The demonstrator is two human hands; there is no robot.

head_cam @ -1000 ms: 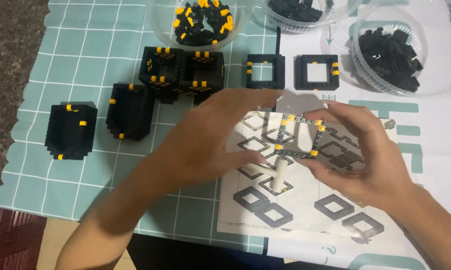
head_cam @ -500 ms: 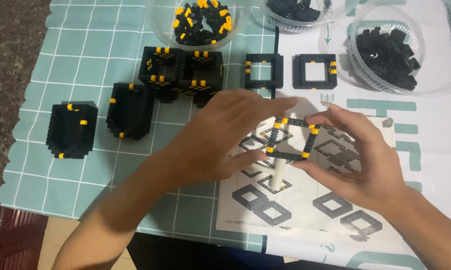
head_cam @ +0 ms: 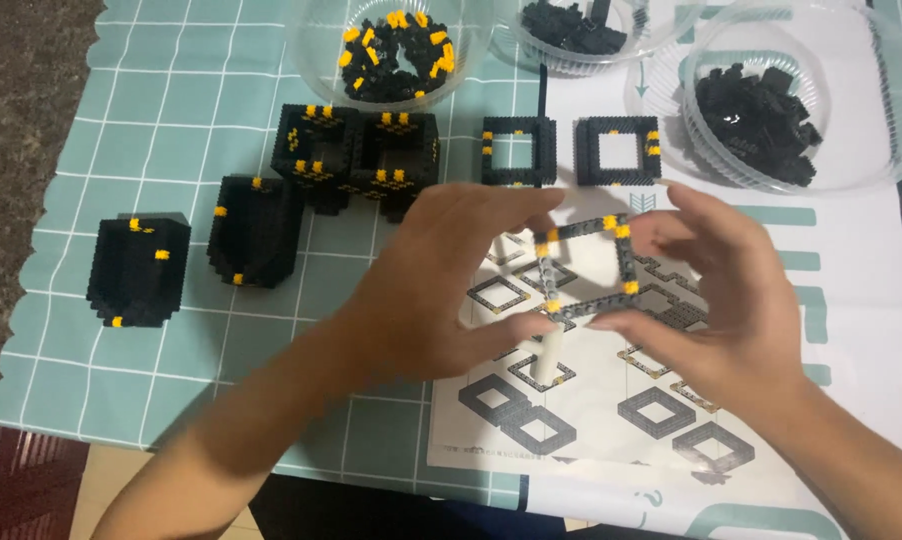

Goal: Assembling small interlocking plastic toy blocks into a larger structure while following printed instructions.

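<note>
Both hands hold up a thin square frame [head_cam: 586, 268] of small black bricks with yellow corner bricks, above a printed instruction sheet [head_cam: 661, 420]. My left hand [head_cam: 441, 290] pinches the frame's left side between thumb and fingers. My right hand [head_cam: 731, 300] grips its right side. A pale stick-like tool [head_cam: 545, 352] hangs below the frame by my left thumb. Two similar flat square frames [head_cam: 518, 150] [head_cam: 618, 150] lie on the table just beyond.
Tall black-and-yellow brick blocks stand at left: one [head_cam: 138, 270], another [head_cam: 254, 230], and a joined pair [head_cam: 361, 155]. Clear bowls at the far edge hold black and yellow bricks [head_cam: 396, 50] and black bricks [head_cam: 756, 105] [head_cam: 571, 25]. A teal grid mat [head_cam: 121, 120] covers the table.
The square frame has been tilted up from nearly flat, so its open face now faces the camera. My hands shifted slightly with it.
</note>
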